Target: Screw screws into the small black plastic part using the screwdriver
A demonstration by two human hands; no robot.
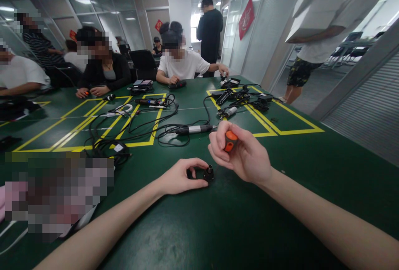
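Observation:
My left hand [183, 176] rests on the green table with its thumb and index finger curved around a small black round part [208, 173]. A short metal-looking post stands up from that part. To the right and a little higher, my right hand [243, 153] is closed around a screwdriver [231, 141], judging by its orange and grey handle. Only the handle's end shows; my fingers hide the rest, and its shaft cannot be made out.
A grey and black corded tool [195, 129] lies just beyond my hands, with tangled black cables [131, 124] to its left. More tools and cables [233, 97] sit inside yellow tape outlines. A blurred pinkish object [71, 195] lies at left. Several people sit or stand around the table.

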